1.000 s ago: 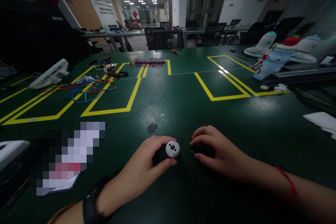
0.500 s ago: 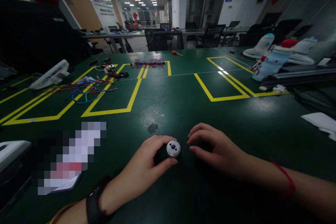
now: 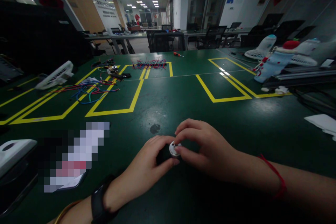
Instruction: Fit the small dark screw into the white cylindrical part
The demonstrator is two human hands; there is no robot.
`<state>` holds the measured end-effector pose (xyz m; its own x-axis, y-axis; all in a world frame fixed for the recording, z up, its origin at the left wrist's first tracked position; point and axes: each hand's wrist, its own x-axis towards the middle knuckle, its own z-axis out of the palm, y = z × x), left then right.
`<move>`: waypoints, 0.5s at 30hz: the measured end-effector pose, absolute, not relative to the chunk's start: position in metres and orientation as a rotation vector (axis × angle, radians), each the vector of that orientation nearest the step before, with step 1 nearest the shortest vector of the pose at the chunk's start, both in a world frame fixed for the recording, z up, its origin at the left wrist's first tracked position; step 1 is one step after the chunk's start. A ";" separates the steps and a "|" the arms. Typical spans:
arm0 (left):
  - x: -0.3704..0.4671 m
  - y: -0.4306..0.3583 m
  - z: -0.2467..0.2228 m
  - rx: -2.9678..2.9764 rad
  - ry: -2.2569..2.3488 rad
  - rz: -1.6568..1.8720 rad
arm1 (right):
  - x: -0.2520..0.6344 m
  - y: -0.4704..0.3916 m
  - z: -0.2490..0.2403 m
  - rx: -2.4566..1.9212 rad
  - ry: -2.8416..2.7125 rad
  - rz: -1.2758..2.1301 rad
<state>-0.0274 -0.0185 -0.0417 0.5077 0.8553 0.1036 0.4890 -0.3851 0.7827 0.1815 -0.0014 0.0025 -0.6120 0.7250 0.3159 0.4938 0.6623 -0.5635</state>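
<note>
A round silver metal part (image 3: 172, 149), short and cylindrical with small holes in its top face, is gripped between the thumb and fingers of my left hand (image 3: 154, 159). It is upright, low over the green table (image 3: 162, 199). My right hand (image 3: 204, 143) reaches in from the right, with thumb and index fingertips pinched together at the top face of the part. Something small and dark seems to be between those fingertips, too small to name. The right fingers cover part of the top face.
A phone-like flat object (image 3: 69, 183), partly blurred out, lies left of my left arm. Farther off are loose coloured wires (image 3: 91, 91), a wire bundle (image 3: 151, 63), a screwdriver (image 3: 178, 54) and yellow tape outlines (image 3: 110, 113). White paper (image 3: 321, 122) is at the right.
My right hand has moved left, from beside the metal part onto its top face. My left hand keeps its grip. The whole view has shifted slightly.
</note>
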 end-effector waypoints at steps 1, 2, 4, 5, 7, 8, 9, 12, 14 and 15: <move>-0.027 -0.018 -0.042 2.044 1.096 0.661 | 0.182 -0.002 0.002 -0.948 -2.346 0.581; -0.027 -0.018 -0.042 2.045 1.096 0.659 | 0.182 -0.001 0.003 -0.951 -2.347 0.580; -0.027 -0.018 -0.042 2.046 1.093 0.660 | 0.182 -0.001 0.004 -0.963 -2.358 0.577; -0.027 -0.018 -0.042 2.046 1.093 0.661 | 0.182 0.000 0.005 -0.967 -2.366 0.574; -0.028 -0.018 -0.043 2.044 1.099 0.667 | 0.181 0.001 0.005 -0.977 -2.369 0.572; -0.028 -0.018 -0.043 2.043 1.101 0.671 | 0.180 0.001 0.005 -0.982 -2.364 0.576; -0.028 -0.018 -0.043 2.043 1.103 0.672 | 0.180 0.000 0.005 -0.986 -2.357 0.588; -0.027 -0.017 -0.043 2.044 1.101 0.663 | 0.182 -0.003 0.002 -0.995 -2.307 0.645; -0.027 -0.017 -0.042 2.040 1.105 0.654 | 0.186 -0.005 0.001 -0.992 -2.256 0.696; -0.027 -0.017 -0.042 2.037 1.109 0.652 | 0.190 -0.005 0.000 -0.989 -2.223 0.728</move>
